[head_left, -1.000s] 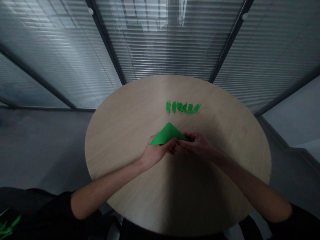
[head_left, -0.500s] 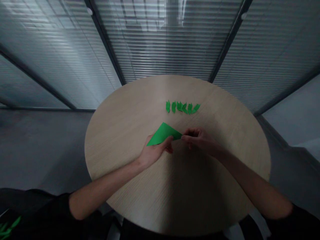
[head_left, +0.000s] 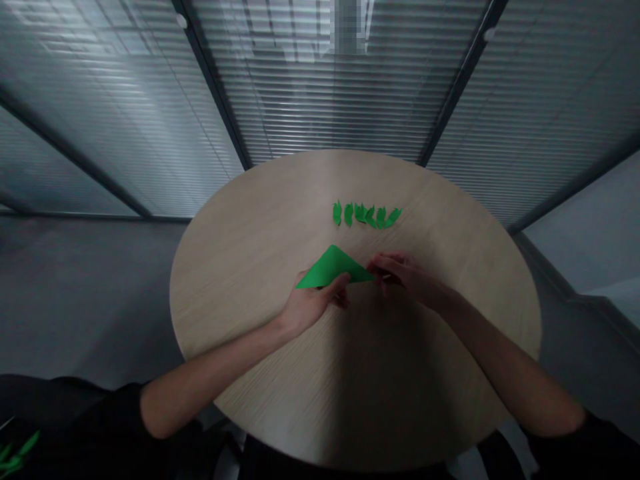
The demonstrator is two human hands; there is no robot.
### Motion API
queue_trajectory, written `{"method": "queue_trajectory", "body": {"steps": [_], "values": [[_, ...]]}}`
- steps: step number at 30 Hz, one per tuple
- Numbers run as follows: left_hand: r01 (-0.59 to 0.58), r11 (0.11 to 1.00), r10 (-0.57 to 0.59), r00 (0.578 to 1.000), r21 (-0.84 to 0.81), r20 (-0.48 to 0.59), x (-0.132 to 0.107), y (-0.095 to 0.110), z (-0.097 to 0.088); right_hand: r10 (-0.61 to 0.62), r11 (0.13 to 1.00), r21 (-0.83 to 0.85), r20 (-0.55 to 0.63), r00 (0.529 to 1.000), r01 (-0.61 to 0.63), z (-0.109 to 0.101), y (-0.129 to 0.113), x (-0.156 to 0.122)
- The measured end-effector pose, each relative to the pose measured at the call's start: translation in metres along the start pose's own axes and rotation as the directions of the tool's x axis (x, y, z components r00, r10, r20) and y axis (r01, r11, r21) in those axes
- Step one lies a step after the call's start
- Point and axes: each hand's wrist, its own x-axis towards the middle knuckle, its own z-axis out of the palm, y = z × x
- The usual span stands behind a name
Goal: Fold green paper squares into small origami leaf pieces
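A sheet of green paper point(head_left: 330, 265), folded into a triangle, is held just above the table, its peak pointing away from me. My left hand point(head_left: 316, 299) grips it from below, with the thumb pressed on its front near the lower edge. At the right-hand corner of the paper is my right hand point(head_left: 397, 272), its fingers curled closely around the tip. Shadow partly hides these fingertips. Beyond the paper, several small green folded paper pieces point(head_left: 369, 215) lie in a row.
The round wooden table point(head_left: 240, 233) carries all of this. Glass panels with horizontal blinds point(head_left: 320, 113) stand behind its far edge, divided by dark frames. Grey floor point(head_left: 90, 287) shows on the left. Some green pieces point(head_left: 20, 457) are at the lower left corner.
The green paper has shifted slightly right and turned a little, its right corner now lower. My right hand has moved slightly right with that corner, and its fingers have changed position.
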Motion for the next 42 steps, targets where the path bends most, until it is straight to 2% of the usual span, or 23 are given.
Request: {"method": "queue_trajectory", "body": {"steps": [4, 7, 13, 19, 26, 29, 32, 37, 42], "values": [[-0.020, 0.999, 0.021, 0.999, -0.026, 0.037, 0.000, 0.003, 0.001, -0.017, 0.991, -0.130, 0.110, 0.994, 0.031, 0.009, -0.004, -0.004], [-0.006, 0.995, 0.010, 0.999, -0.097, 0.043, 0.001, 0.001, 0.001, -0.027, 0.979, -0.197, 0.131, 0.991, 0.052, 0.012, -0.006, -0.008], [0.024, 0.983, -0.022, 1.000, -0.181, 0.014, 0.003, -0.003, 0.001, -0.031, 0.977, -0.207, 0.088, 0.996, 0.048, 0.007, -0.008, -0.009], [0.044, 0.980, -0.029, 0.996, -0.195, 0.080, 0.002, -0.002, 0.003, -0.093, 0.976, -0.184, 0.110, 0.989, 0.113, 0.015, -0.004, -0.007], [-0.003, 0.978, 0.014, 0.999, -0.208, 0.053, 0.006, -0.007, 0.000, -0.119, 0.983, -0.129, 0.122, 0.985, 0.134, 0.015, 0.000, -0.004], [-0.005, 0.977, 0.019, 0.998, -0.213, 0.066, 0.006, -0.008, 0.000, -0.113, 0.983, -0.137, 0.087, 0.990, 0.124, 0.015, 0.000, -0.004], [0.003, 0.979, 0.017, 0.995, -0.204, 0.098, 0.005, -0.007, 0.002, -0.152, 0.975, -0.162, -0.003, 0.988, 0.149, 0.017, -0.001, -0.003], [0.019, 0.987, 0.002, 0.992, -0.159, 0.130, 0.004, -0.004, 0.003, -0.234, 0.955, -0.219, -0.144, 0.962, 0.199, 0.020, -0.001, -0.001], [0.024, 0.983, 0.002, 0.990, -0.182, 0.142, 0.006, -0.004, 0.003, -0.261, 0.949, -0.227, -0.181, 0.948, 0.218, 0.018, -0.002, 0.000]]}}
